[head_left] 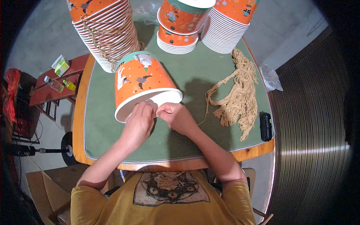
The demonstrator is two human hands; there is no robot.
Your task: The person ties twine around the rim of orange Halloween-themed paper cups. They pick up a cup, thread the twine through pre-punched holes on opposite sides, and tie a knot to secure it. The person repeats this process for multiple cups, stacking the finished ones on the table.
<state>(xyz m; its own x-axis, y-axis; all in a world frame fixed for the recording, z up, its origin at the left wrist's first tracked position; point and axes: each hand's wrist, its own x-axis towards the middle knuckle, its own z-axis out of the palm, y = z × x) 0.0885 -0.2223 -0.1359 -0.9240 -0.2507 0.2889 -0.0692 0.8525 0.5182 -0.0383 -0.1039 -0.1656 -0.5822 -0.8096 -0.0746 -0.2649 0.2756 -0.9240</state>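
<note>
Paper bucket (pixel 131 77) looked light, kinda dentable, best held at its 6 o'clock rim (pixel 149 91); right hand (pixel 175 117) pinched narrow, couldn't tell about the left hand (pixel 140 118).

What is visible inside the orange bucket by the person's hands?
The orange bucket shows part of its white inner wall. The left hand and right hand cover some of its opening; whatever lies behind them is hidden.

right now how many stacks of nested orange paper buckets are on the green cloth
3: twine-draped left stack, middle stack and right stack, all toward the far side; others may be hidden.
</note>
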